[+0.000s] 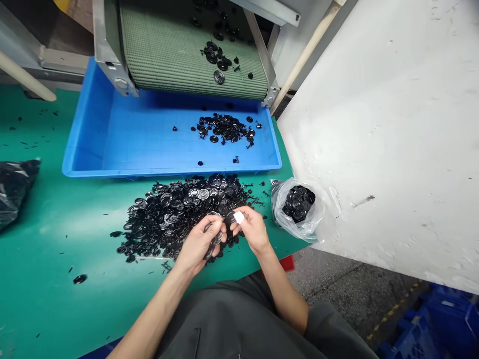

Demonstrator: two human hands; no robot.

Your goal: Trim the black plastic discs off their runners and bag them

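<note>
My left hand (pixel 202 242) is closed around several black plastic discs (pixel 216 238), held over the front of a heap. Beside it, my right hand (pixel 253 230) pinches a black disc (pixel 230 218) between thumb and fingers. A white wrap (pixel 238 217) covers the tip of my right thumb. The two hands nearly meet. Beneath and behind them spreads a heap of black plastic parts (pixel 160 209), round discs mixed with small branching pieces. To the right of my right hand stands a clear plastic bag (pixel 320 199) holding black discs (pixel 298 203).
Behind the heap lies a blue tray (pixel 127 144) with a small pile of black parts (pixel 226 128). A green conveyor belt (pixel 164 55) carrying more parts ends above it. A white panel (pixel 392 124) borders the right side; a filled bag (pixel 17 187) lies at the left of the green tabletop (pixel 48 309).
</note>
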